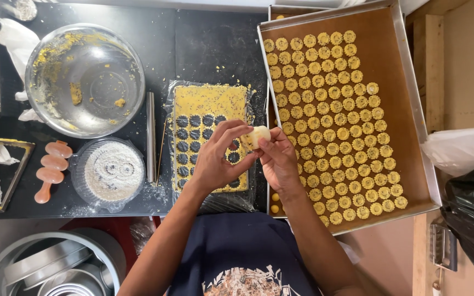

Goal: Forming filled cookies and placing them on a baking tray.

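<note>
My left hand (219,159) and my right hand (278,162) meet over the dark counter, both pinching a small pale round cutter (258,136) between their fingertips. Under my left hand lies a rolled sheet of yellow speckled dough (210,103) on clear plastic, with rows of flower-shaped holes cut out of its lower part. To the right, a large metal baking tray (407,93) lined with brown paper carries several rows of small yellow flower-shaped cookies (330,120).
A steel mixing bowl (85,79) with dough crumbs sits at the upper left. Below it are a round container of flour (113,172), an orange plastic mould (52,169) and a metal rod (151,137). Stacked metal pans (56,266) are at the lower left, bags (467,181) on the right.
</note>
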